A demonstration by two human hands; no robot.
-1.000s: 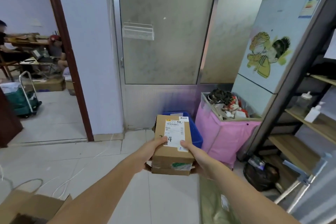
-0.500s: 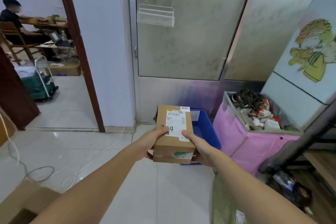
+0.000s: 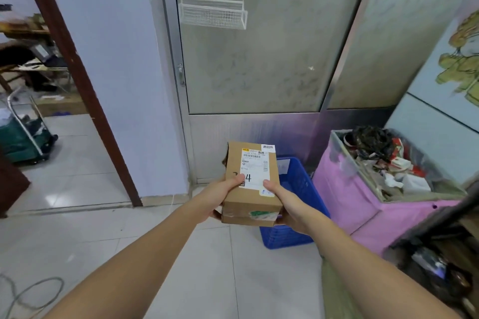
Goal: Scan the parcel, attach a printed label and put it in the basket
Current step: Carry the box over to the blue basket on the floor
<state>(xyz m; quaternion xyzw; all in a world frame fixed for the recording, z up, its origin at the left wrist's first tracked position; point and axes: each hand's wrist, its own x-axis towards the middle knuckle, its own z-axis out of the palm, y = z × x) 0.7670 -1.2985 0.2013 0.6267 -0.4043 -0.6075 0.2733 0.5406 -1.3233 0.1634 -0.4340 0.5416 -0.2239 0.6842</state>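
The parcel is held out in front of the person, above the floor and over the near left edge of the blue basket. It is level, label side up. The left hand clasps its left side and the right hand its right side; both thumbs press on the top face, and the other fingers wrap under it, out of sight. A two-sided grip of this kind keeps the box steady and the label readable, which suits a controlled lowering, not a toss.

The label is stuck flat on the top face, with barcode and printed text visible. Labelling therefore appears done, and the deposit appears to be the step in hand.

Containers: the basket stands on the floor against the metal door. What shows of its inside looks bare, though the parcel hides much of it. Just to its right, the pink bin is full of crumpled paper and packaging waste.
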